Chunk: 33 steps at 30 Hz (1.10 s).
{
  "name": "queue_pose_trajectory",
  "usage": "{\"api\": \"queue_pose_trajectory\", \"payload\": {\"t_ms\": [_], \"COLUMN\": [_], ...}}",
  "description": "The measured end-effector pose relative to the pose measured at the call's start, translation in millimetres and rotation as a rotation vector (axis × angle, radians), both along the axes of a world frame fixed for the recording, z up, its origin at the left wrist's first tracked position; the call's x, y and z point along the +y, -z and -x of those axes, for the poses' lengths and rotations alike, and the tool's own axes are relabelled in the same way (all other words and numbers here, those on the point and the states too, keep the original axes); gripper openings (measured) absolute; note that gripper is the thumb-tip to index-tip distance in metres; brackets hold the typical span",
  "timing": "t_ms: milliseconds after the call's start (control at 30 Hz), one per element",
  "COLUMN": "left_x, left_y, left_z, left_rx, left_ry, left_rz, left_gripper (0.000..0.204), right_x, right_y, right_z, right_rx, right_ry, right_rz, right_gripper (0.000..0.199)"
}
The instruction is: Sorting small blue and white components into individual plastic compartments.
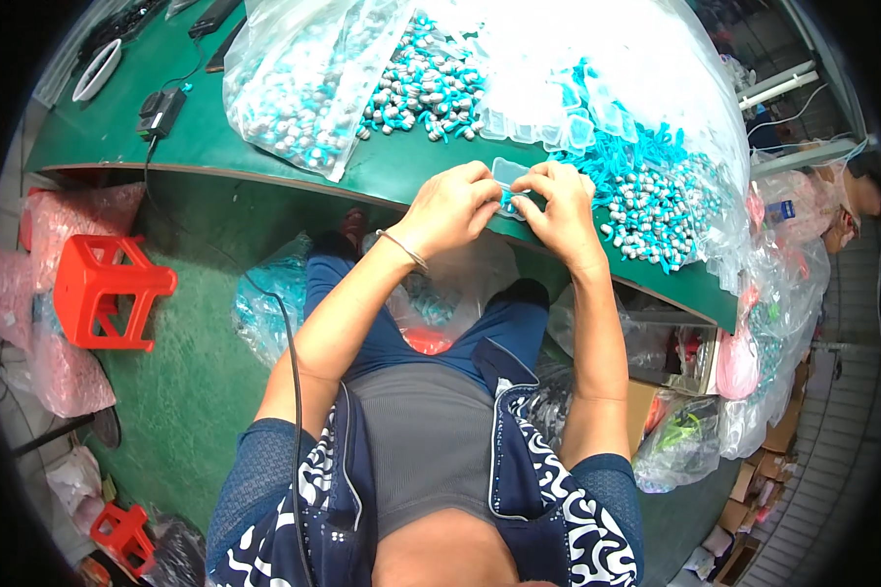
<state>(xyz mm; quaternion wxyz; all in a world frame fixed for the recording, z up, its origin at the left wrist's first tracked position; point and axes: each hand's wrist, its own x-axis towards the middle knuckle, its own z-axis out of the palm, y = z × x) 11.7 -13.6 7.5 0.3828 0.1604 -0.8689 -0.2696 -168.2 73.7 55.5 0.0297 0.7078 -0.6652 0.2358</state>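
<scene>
Both hands meet over the near edge of a green desk (98,137), holding a small clear plastic case (508,172) between them. The left hand (452,208) grips the case from the left, its fingers curled in and a bracelet (402,250) around the wrist. The right hand (559,210) grips it from the right, thumb and fingers bent together at its edge. The case stands open, and a bit of blue cord (508,203) shows in it between the fingertips; which finger touches the cord is too small to tell.

Just to the right of the right hand, a heap of blue cords with silver-grey beads (656,210) spreads over the desk. More clear cases (529,127) lie beyond the hands, close to a second heap of beaded cords (426,88). Left of that heap rests a clear plastic bag (299,88) filled with similar pieces. Farther left on the desk are a black adapter (161,113) with a cable and a white oval ring (97,70).

Below, on the green floor (186,382), a red plastic stool (113,292) stands to the left, with a smaller red stool (124,536) nearer the lower edge.
</scene>
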Motion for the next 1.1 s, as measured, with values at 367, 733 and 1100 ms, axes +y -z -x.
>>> {"api": "queue_pose_trajectory", "payload": {"t_ms": [367,733,1100], "left_x": [-2,-1,2], "left_y": [-2,3,-3], "left_z": [-2,-2,-1], "left_rx": [0.019,-0.006,-0.034], "left_ry": [0.045,0.027,0.012], "left_rz": [0.037,0.077,0.056], "left_gripper": [0.019,0.025,0.041], "right_x": [-11,-3,29], "right_y": [11,13,26], "right_z": [12,12,-10], "right_rx": [0.151,-0.001,-0.166], "right_ry": [0.155,0.151,-0.112], "right_rz": [0.059,0.109,0.286], "right_gripper": [0.020,0.022,0.025]}}
